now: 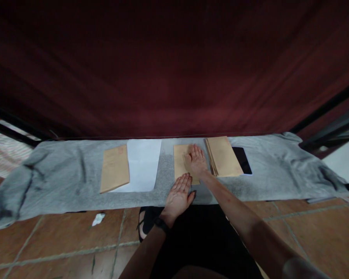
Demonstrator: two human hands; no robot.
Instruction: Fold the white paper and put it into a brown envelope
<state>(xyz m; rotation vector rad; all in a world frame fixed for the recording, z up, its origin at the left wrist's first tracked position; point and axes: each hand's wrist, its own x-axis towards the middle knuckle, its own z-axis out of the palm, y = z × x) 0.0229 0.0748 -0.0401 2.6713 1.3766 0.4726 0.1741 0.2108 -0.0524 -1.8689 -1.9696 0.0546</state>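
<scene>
A brown paper envelope (180,159) lies flat on the grey cloth in front of me. My right hand (197,159) rests flat on its right part, fingers stretched out and pointing away from me. Over the envelope's near edge lies my left hand (178,195), palm down, with its fingers straight and the thumb apart. Both hands cover part of the envelope. Just right of my right hand is a stack of brown envelopes (223,157). To the left, another brown envelope (114,168) partly overlaps white paper (144,164).
A dark-screened phone (243,159) sits partly under the stack's right side. Grey cloth (267,166) covers the narrow surface, and a dark red curtain (168,77) hangs behind it. A crumpled white scrap (98,219) lies on the tiled floor (75,236).
</scene>
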